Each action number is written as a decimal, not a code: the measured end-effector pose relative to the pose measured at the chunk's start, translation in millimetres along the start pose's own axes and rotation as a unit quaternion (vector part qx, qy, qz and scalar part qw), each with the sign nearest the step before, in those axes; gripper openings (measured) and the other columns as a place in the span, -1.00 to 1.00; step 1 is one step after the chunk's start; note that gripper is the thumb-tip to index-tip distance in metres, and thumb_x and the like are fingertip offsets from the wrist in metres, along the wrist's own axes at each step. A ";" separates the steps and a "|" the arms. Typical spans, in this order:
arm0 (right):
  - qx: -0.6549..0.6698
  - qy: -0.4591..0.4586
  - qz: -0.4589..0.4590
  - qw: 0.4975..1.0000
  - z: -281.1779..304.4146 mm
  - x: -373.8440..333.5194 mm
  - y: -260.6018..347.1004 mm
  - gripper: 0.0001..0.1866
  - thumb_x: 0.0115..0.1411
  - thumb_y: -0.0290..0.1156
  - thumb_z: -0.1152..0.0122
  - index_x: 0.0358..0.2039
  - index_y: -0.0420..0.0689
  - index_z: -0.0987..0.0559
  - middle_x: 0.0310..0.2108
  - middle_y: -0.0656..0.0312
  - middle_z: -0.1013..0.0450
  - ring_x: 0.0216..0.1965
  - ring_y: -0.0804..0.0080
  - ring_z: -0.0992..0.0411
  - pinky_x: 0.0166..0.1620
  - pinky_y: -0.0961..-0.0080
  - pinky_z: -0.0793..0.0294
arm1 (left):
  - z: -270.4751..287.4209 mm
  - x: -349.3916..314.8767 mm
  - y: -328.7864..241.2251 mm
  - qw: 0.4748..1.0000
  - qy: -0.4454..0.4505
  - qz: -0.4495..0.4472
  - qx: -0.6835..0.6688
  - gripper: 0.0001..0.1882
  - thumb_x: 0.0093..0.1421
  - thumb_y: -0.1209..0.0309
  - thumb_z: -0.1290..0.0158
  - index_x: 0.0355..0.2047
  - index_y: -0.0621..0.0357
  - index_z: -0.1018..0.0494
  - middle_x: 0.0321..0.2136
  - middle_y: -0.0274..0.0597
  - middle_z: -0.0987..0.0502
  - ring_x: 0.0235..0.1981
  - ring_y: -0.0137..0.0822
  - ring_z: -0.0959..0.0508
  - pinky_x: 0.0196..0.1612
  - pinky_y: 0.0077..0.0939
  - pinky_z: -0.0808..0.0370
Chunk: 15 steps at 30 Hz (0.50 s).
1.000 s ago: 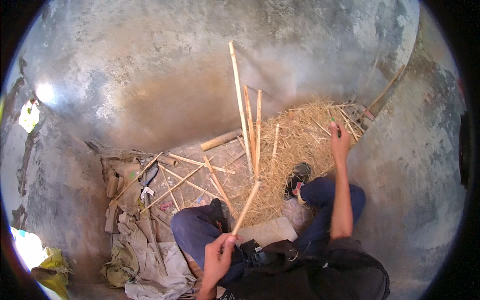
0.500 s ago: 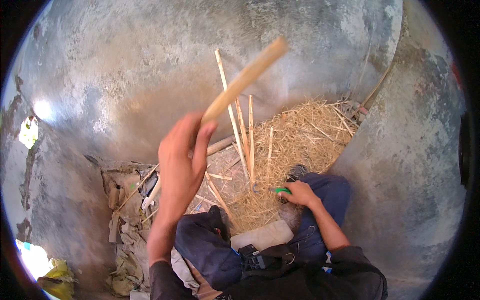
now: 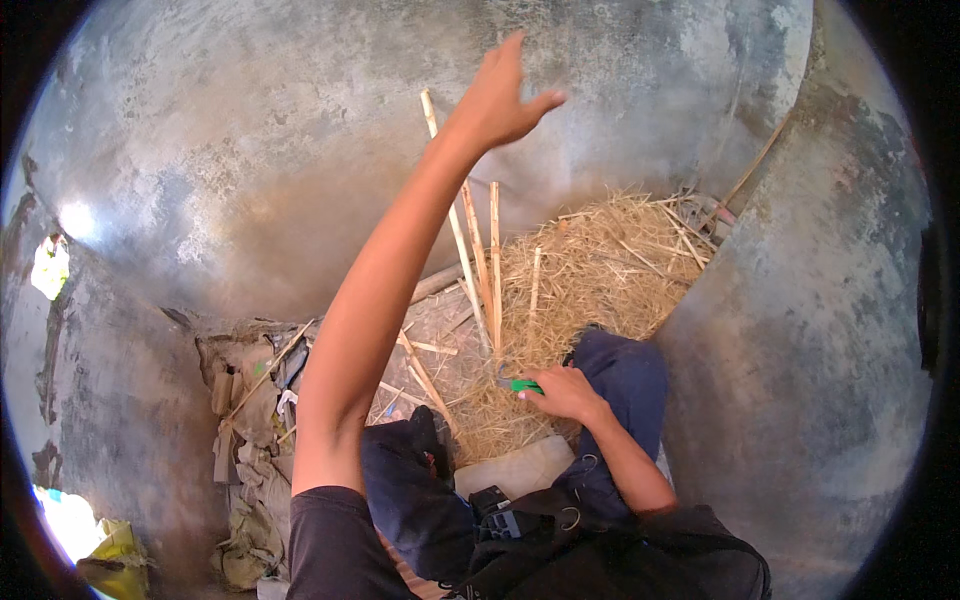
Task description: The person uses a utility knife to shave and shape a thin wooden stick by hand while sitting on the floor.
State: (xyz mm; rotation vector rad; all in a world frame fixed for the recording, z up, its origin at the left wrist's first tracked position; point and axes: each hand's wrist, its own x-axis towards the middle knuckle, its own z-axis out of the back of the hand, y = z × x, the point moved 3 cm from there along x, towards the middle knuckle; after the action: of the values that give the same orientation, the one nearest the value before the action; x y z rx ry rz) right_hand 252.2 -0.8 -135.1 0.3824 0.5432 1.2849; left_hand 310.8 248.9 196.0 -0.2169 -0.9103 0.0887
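Observation:
My left hand (image 3: 500, 100) reaches far up and forward, in front of the grey wall. Its thumb and fingers are apart, and no stick shows in it. Low beside my bent right knee, my right hand (image 3: 565, 392) is closed round a green-handled tool (image 3: 526, 386). The kind of tool is too small to make out. Just past its tip lies a small curved piece (image 3: 502, 373) on the straw. Several peeled sticks (image 3: 495, 255) stand leaning by the wall, beyond my right hand.
A heap of straw and shavings (image 3: 610, 260) fills the corner at the far right. Crumpled sacking (image 3: 255, 490) and wood scraps lie to my left. A pale block (image 3: 520, 465) sits between my legs. Curved grey walls (image 3: 250, 150) close in around me.
My left hand has swung up and forward and let go of the thick stick, which is out of sight. My right hand has shifted left with the green-handled tool.

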 end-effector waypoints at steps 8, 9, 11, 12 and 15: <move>-0.021 0.033 -0.009 0.999 0.7 2.8 -17.6 -0.64 0.33 -0.12 -0.30 0.02 -0.04 -0.67 -0.21 -0.08 -0.67 -0.10 -0.17 -0.64 -0.03 -0.10 -0.58 | 10.3 -226.4 158.2 0.866 0.427 0.256 0.043 -0.10 0.30 -0.21 -0.23 0.35 0.31 -0.41 0.34 0.27 -0.45 0.38 0.17 -0.44 0.41 -0.07 -0.38; -0.032 0.029 -0.018 0.999 5.3 6.3 -16.5 -0.65 0.33 -0.12 -0.30 0.00 -0.04 -0.67 -0.20 -0.08 -0.67 -0.09 -0.17 -0.64 -0.02 -0.10 -0.58 | 11.4 -263.4 177.3 0.834 0.473 0.282 0.036 -0.10 0.30 -0.24 -0.21 0.35 0.29 -0.43 0.32 0.24 -0.48 0.37 0.17 -0.46 0.41 -0.08 -0.38; -0.046 0.020 -0.036 0.998 15.4 5.8 -16.0 -0.66 0.32 -0.12 -0.30 -0.02 -0.05 -0.68 -0.19 -0.08 -0.67 -0.08 -0.17 -0.64 -0.01 -0.10 -0.58 | 9.0 -331.4 194.5 0.800 0.516 0.302 0.054 -0.11 0.29 -0.28 -0.20 0.33 0.23 -0.47 0.27 0.19 -0.54 0.33 0.15 -0.51 0.39 -0.07 -0.42; -0.050 0.014 -0.038 0.998 21.6 4.5 -14.0 -0.66 0.32 -0.13 -0.30 -0.03 -0.05 -0.69 -0.19 -0.08 -0.67 -0.08 -0.17 -0.64 -0.01 -0.10 -0.58 | 6.6 -360.7 198.8 0.785 0.523 0.330 0.041 -0.09 0.27 -0.28 -0.22 0.33 0.25 -0.47 0.28 0.23 -0.52 0.34 0.15 -0.49 0.40 -0.09 -0.41; -0.051 0.007 -0.053 0.997 28.9 -1.0 -19.6 -0.67 0.31 -0.12 -0.31 -0.04 -0.05 -0.70 -0.18 -0.08 -0.67 -0.07 -0.16 -0.64 -0.01 -0.10 -0.58 | -12.9 -422.5 195.0 0.743 0.534 0.403 0.000 -0.09 0.25 -0.25 -0.24 0.33 0.27 -0.48 0.29 0.21 -0.52 0.33 0.13 -0.51 0.39 -0.10 -0.42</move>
State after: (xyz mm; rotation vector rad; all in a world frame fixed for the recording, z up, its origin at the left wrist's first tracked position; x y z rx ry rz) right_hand 284.3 -5.7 -122.2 0.2561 0.5005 1.2088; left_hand 65.6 366.0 -182.0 -0.5784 0.4010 0.6989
